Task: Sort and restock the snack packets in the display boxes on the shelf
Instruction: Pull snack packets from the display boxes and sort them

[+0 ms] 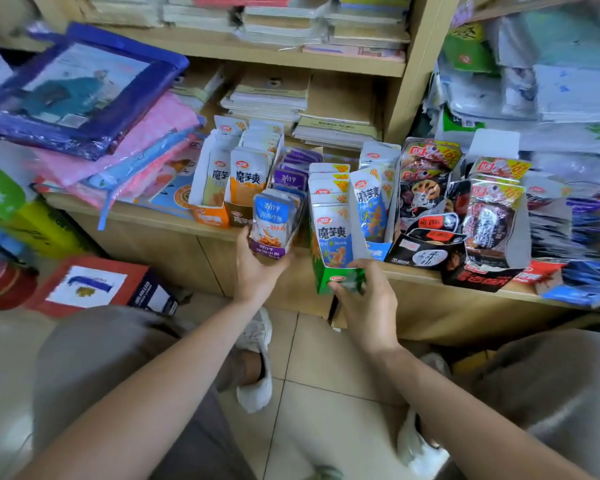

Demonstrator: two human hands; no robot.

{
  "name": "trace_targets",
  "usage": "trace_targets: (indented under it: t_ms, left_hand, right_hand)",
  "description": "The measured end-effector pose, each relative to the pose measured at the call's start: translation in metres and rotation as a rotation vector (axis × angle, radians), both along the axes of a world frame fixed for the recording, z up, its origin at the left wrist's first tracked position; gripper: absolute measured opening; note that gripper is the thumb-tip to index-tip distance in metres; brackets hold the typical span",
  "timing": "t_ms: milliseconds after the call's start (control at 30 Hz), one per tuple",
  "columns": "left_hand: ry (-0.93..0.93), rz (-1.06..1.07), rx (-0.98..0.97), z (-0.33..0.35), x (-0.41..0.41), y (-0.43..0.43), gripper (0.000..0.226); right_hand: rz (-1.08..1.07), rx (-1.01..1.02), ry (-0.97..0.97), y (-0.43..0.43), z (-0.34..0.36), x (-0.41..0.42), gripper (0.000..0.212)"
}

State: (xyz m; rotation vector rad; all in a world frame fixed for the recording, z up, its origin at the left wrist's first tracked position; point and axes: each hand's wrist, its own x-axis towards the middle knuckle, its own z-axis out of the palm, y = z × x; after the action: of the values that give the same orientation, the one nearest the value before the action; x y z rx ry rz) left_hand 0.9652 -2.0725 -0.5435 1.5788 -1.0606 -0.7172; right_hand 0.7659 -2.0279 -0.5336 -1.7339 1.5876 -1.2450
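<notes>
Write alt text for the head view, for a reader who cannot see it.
A person's left hand holds a purple box of snack packets while the right hand grips a green box at the shelf edge. More packet-filled boxes stand in a row behind them, below stacked notebooks.

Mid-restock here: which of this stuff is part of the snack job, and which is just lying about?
Job:
purple display box held in the left hand
green display box gripped by the right hand
orange display box
black display boxes

Lying about:
notebook stacks
purple zip bag
pink folders
red box on the floor
</notes>
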Motion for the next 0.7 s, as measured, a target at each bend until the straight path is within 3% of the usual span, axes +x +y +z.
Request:
trace_targets:
  t_ms: [167,433,600,700]
  left_hand:
    - [-0.090,0.079,0.061,0.007,0.003,0.006,0.066]
    - [-0.034,0.011,0.094,0.001,0.007,0.019,0.090]
    - [-0.011,0.025,0.056,0.004,0.003,0.014,0.063]
    - [0.001,0.087,-0.028,0.017,0.004,0.020,0.055]
  right_hand:
    - [0.074,-0.024,0.033,-0.008,-0.002,0.000,0.040]
    - [0.002,-0.043,0.125,-0.024,0.000,0.009,0.067]
    - [-0.056,-0.073,0.065,-0.021,-0.008,0.011,0.072]
    - [-0.076,-0.156,0.170,-0.029,-0.007,0.007,0.068]
